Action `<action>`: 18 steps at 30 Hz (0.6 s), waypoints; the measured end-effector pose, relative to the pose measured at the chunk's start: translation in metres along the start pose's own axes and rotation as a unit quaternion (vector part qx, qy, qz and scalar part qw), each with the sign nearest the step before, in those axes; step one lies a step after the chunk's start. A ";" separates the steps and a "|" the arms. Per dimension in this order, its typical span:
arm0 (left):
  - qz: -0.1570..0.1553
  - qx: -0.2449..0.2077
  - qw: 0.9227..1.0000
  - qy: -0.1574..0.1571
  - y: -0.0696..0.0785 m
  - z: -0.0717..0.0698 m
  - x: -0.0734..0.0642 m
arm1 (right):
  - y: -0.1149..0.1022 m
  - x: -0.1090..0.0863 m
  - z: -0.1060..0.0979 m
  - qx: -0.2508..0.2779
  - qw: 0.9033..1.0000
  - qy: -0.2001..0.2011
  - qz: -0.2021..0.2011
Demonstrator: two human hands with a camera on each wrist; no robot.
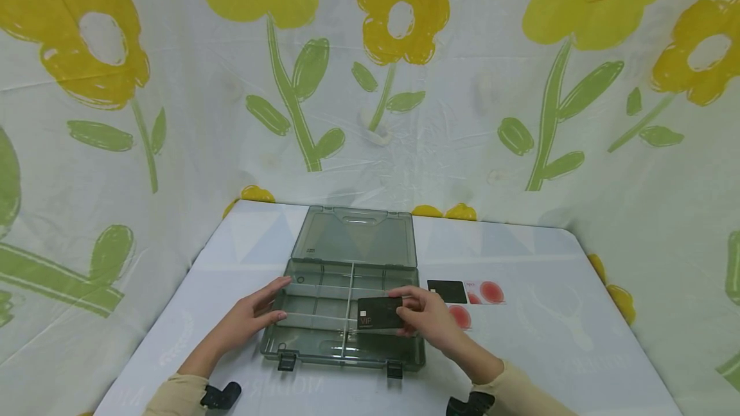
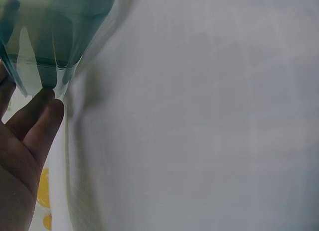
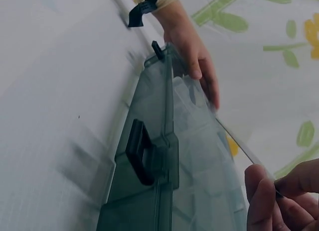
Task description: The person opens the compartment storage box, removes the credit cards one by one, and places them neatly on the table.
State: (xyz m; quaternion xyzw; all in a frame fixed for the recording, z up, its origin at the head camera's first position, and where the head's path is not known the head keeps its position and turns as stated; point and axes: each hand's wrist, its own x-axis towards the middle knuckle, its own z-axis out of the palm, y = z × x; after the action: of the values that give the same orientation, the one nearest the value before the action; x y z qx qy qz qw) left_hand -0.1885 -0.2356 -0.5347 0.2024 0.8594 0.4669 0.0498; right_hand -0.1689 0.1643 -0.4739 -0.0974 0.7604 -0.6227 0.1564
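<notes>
A translucent grey-green divider box [image 1: 345, 346] lies with its lid [image 1: 358, 236] folded back, showing several compartments. My right hand [image 1: 430, 320] pinches a black card [image 1: 378, 313] marked VIP by its right end, over the right half of the box. Edge-on in the right wrist view, the same card [image 3: 244, 149] sits between thumb and fingers. My left hand [image 1: 248, 313] rests at the box's left side, fingers spread and fingertips right at the rim. In the left wrist view its fingers [image 2: 47, 124] reach the box's side wall [image 2: 55, 57].
Right of the box lie another black card [image 1: 446, 291], a red-and-white card [image 1: 488, 292] and a piece with a red circle [image 1: 460, 317], partly behind my right hand. Two black latches [image 1: 287, 361] stick out from the box front. Flower-printed curtains [image 1: 451, 114] surround the white table [image 1: 520, 352].
</notes>
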 end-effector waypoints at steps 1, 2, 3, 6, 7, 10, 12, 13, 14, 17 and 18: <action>-0.001 0.000 1.000 0.000 0.000 0.000 0.000 | 0.000 -0.001 -0.002 0.000 1.000 0.002 0.001; -0.002 0.000 1.000 0.000 0.000 0.000 0.000 | 0.002 -0.002 -0.004 -0.002 1.000 0.004 0.000; -0.002 0.000 1.000 0.000 0.000 0.000 0.000 | 0.002 -0.003 -0.006 -0.005 1.000 0.007 0.000; -0.004 0.001 1.000 0.000 0.000 -0.001 0.000 | 0.004 -0.005 -0.012 -0.013 1.000 0.021 0.007; -0.005 0.000 1.000 0.000 0.001 -0.001 0.000 | 0.005 -0.005 -0.014 -0.019 0.999 0.027 0.009; -0.005 0.000 1.000 0.000 0.001 -0.001 0.000 | 0.006 -0.008 -0.020 -0.034 0.998 0.042 0.017; -0.003 0.000 1.000 -0.001 0.001 0.000 0.000 | 0.008 -0.010 -0.024 -0.043 0.998 0.047 0.019; -0.004 -0.001 1.000 -0.001 0.001 0.000 0.000 | 0.009 -0.011 -0.026 -0.047 0.998 0.049 0.019; -0.003 0.000 1.000 -0.001 0.000 0.000 0.000 | 0.010 -0.012 -0.028 -0.048 0.997 0.050 0.020; -0.001 0.001 1.000 -0.001 0.000 0.000 0.000 | 0.012 -0.014 -0.035 -0.047 0.997 0.053 0.022; -0.001 0.001 1.000 -0.001 0.000 0.000 0.000 | 0.013 -0.015 -0.038 -0.047 0.997 0.054 0.022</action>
State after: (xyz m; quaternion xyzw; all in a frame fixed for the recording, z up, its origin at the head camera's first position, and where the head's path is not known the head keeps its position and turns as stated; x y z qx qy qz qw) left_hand -0.1884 -0.2357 -0.5344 0.2018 0.8599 0.4662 0.0510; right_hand -0.1677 0.2065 -0.4782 -0.0541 0.7983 -0.5869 0.1235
